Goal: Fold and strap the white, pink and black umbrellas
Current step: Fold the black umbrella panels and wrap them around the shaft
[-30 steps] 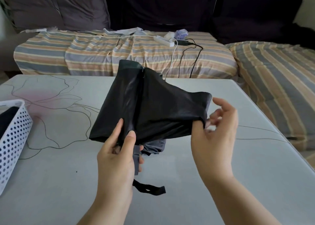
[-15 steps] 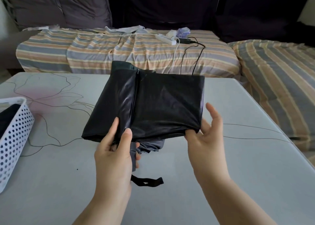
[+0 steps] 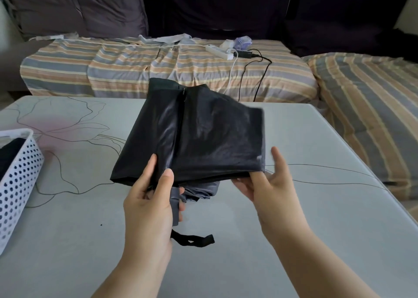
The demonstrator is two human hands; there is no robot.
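Right hand [image 3: 267, 184] slid under the black umbrella [image 3: 203, 135] canopy's near corner, thumb on top pinching it; the flap above it now sags, blurred. Canopy tilted slightly.

Two bare forearms, no sleeves visible. Left hand [image 3: 148, 207] and right hand [image 3: 270, 188] without rings, watches, gloves; short plain fingernails.
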